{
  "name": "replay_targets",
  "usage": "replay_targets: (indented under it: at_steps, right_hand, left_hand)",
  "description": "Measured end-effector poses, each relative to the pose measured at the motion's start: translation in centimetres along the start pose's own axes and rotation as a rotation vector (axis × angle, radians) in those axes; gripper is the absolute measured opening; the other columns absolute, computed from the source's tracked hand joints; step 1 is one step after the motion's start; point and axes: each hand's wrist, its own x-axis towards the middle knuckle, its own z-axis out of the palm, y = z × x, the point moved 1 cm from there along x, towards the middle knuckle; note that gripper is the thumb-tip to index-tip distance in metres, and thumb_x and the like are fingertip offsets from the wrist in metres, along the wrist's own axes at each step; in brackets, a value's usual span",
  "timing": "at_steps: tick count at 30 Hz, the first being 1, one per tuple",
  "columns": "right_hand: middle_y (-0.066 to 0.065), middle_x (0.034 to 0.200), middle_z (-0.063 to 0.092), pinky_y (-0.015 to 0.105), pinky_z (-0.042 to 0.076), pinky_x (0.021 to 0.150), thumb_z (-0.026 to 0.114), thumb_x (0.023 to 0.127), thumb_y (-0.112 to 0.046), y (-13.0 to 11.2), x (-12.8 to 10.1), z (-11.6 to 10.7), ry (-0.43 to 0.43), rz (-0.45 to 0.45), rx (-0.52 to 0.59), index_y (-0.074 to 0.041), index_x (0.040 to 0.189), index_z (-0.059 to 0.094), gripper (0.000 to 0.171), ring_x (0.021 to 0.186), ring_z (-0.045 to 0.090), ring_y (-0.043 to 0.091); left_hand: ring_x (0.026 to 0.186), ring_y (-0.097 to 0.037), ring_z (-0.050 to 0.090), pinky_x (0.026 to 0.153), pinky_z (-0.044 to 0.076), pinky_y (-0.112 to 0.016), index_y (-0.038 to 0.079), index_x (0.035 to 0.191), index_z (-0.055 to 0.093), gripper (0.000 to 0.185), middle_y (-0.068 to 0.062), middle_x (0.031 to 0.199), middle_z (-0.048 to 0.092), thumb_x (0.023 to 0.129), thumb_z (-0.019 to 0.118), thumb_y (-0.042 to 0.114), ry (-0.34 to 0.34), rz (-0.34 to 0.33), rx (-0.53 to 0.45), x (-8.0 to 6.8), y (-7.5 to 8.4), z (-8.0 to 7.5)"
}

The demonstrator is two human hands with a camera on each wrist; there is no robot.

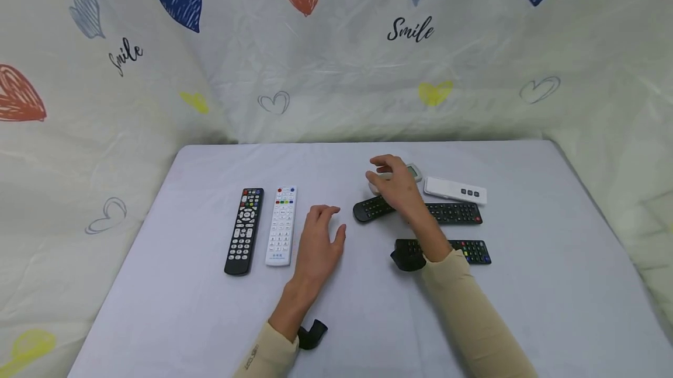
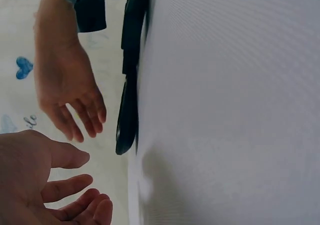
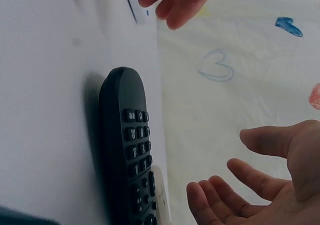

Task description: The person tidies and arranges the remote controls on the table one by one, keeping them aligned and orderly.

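My right hand (image 1: pixel 399 188) hovers over a group of remote controls at the right, fingers loosely bent and holding nothing. Beneath it are a tilted black remote (image 1: pixel 370 210), partly hidden, and a pale remote with a small screen (image 1: pixel 415 172). Another black remote part (image 1: pixel 454 213) shows past the wrist; whether it joins the tilted one is hidden. My left hand (image 1: pixel 319 249) is held above the table beside a white remote (image 1: pixel 281 226), its fingers relaxed and apart from everything. In the right wrist view, a black remote (image 3: pixel 131 92) lies below the right hand (image 3: pixel 270 180).
A black remote (image 1: pixel 244 232) lies left of the white one, roughly parallel. On the right are a white remote with few buttons (image 1: pixel 455 190) and a lower black remote (image 1: pixel 473 251), partly covered by the right wrist's black device (image 1: pixel 408 258). A heart-printed cloth (image 1: pixel 336 74) hangs behind the table.
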Motion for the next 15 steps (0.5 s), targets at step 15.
replay_targets:
  at_steps: [15]
  right_hand:
    - [0.021,0.149,0.051,0.056,0.05,0.108,0.061,0.105,-0.023,1.3,-0.8,-2.1,0.042,0.027,-0.055,-0.004,0.145,0.055,0.044,0.138,0.052,0.039]
  left_hand:
    - [0.123,-0.025,0.061,0.106,0.054,-0.04,0.007,0.138,0.062,0.039,-0.01,0.134,0.058,0.1,0.069,0.016,-0.032,-0.043,0.002,1.0,-0.4,0.7]
